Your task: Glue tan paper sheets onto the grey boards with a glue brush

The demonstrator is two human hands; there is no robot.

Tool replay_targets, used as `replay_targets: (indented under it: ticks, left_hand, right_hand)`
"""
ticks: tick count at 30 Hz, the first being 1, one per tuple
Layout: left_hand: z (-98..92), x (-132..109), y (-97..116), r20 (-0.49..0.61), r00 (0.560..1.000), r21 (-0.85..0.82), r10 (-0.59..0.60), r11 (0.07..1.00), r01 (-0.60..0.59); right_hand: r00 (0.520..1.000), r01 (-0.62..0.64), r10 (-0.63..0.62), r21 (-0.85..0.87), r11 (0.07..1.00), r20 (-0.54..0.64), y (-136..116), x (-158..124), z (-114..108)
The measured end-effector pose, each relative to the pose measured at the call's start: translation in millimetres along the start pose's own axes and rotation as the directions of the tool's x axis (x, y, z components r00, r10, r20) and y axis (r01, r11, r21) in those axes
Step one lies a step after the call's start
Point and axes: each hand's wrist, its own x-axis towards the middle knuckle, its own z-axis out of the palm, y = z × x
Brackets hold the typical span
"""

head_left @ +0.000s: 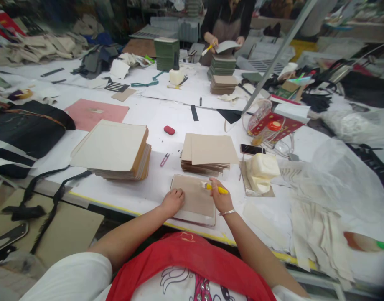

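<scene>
In the head view a beige rectangular sheet [194, 200] lies on a pale board [192, 220] at the table's near edge. My left hand [174, 201] rests on the left side of the sheet, fingers a little bent and lying on its surface. A paintbrush [222, 190] with a yellow handle is held in my right hand [221, 196], its pale bristles over the sheet's upper right part; whether they touch is hard to tell. Just beyond is a stack of beige sheets [213, 150]. Right of that stack, a cut-open white plastic container [262, 169] stands on a brown board [267, 192].
A tall stack of boards [113, 146] stands left, with pink thread snips [164, 159] and a red oval case [169, 130] nearby. A phone [252, 149] and an orange-capped bottle [268, 133] lie right. Across the table a co-worker [227, 25] holds a yellow brush and a sheet.
</scene>
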Motion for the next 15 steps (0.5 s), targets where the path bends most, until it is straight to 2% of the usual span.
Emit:
replay_targets:
  ticks: [3,6,8,11,15]
  left_hand:
    - [3.1,0,10,-0.014,0.998,0.002,-0.068,0.998,0.068]
    - [5.2,1,16,-0.014,0.995,0.018,-0.096,0.995,0.096]
    - [5.8,1,17,-0.008,0.995,0.034,-0.101,0.994,0.101]
    - [5.2,0,16,-0.007,0.996,0.056,-0.093,0.994,0.094]
    - [3.5,-3,18,-0.016,0.998,0.104,-0.058,0.993,0.059]
  right_hand:
    - [0.978,-0.163,0.116,0.285,0.944,0.174,-26,21,38]
    - [0.946,-0.277,0.178,0.39,0.878,0.27,-36,39,75]
    - [0.94,-0.314,0.223,0.401,0.86,0.257,-28,45,85]
    - [0.939,-0.342,0.301,0.393,0.854,0.165,-1,47,69]
    - [0.918,-0.373,0.395,0.39,0.842,0.026,42,32,19]
